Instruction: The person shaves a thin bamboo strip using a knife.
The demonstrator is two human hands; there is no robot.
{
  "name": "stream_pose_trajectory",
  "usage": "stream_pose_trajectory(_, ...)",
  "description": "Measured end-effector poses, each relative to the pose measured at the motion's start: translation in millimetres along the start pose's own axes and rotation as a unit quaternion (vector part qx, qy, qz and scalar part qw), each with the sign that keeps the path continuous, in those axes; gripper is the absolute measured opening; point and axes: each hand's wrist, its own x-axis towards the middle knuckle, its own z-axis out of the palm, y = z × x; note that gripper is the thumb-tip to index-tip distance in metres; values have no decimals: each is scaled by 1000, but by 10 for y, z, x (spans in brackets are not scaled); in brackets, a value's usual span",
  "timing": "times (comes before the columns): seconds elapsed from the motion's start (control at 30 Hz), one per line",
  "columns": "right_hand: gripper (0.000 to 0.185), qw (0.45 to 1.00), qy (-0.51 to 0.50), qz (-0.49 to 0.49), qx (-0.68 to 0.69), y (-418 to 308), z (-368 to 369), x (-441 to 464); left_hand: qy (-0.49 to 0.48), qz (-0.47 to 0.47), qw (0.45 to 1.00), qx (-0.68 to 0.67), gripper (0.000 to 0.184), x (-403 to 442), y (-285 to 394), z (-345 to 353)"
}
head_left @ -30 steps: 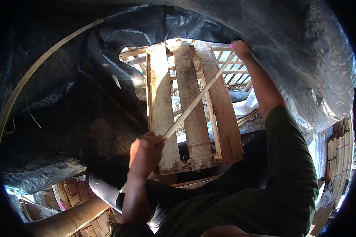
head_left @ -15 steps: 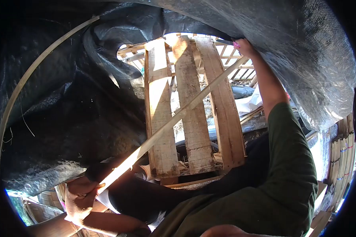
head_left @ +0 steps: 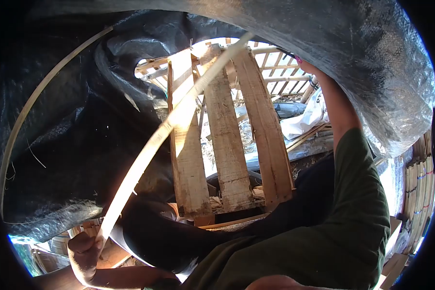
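Observation:
My left hand (head_left: 84, 253), at the lower left, is closed round the lower end of a long bamboo strip (head_left: 142, 157). The strip bends slightly and slants up to the right, its far end in front of the upper edge of the black sheeting. At the upper right my right hand (head_left: 308, 66) is closed on what looks like a knife (head_left: 287, 54), with a dark narrow blade and a pink handle. Sheeting partly covers this hand. The knife and the strip are apart. Behind the strip stands a rack of wooden planks (head_left: 227, 140).
Black plastic sheeting (head_left: 58, 125) hangs at the left and overhead, with a curved bamboo strip (head_left: 38, 92) against it. Silvery sheeting (head_left: 391, 106) droops at the right, above bundled slats (head_left: 418, 188). A bamboo lattice (head_left: 285, 72) and white plastic (head_left: 302, 123) lie beyond the planks.
The bamboo strip's far end has swung up and left, away from my right hand. My left hand has moved slightly down and left; my right hand has shifted a little right and down, under the sheeting.

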Motion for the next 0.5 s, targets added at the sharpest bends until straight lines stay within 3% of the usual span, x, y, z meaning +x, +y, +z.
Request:
stream_pose_trajectory(0.1, 36, 995, -88, 23, 49, -145, -434, -290, 1, 30, 998, -60, 10, 88, -144, 42)
stream_pose_trajectory(0.2, 35, 952, -254, 35, 168, -460, -854, -694, 50, 59, 994, -74, 11, 159, -305, 214)
stream_pose_trajectory(0.27, 36, 889, -372, -65, 260, -535, 102, -711, 18, 91, 995, -35, 10, 236, -224, 223)
stream_pose_trajectory(0.33, 31, 901, -373, -58, 215, -741, -370, -1143, 17, 13, 1000, -14, 13, 262, -62, 289)
stream_pose_trajectory(0.4, 23, 895, -416, -92, 134, -793, -1239, -1409, 30, 18, 999, -1, 11, 293, 12, 344)
stream_pose_trajectory(0.47, 23, 938, -250, -198, 137, -636, -1517, -1609, 14, 69, 997, -16, 6, 306, -24, 351)
stream_pose_trajectory(0.5, 17, 944, -210, -187, 172, -584, -1817, -1761, 12, 79, 997, -18, 5, 308, -79, 358)
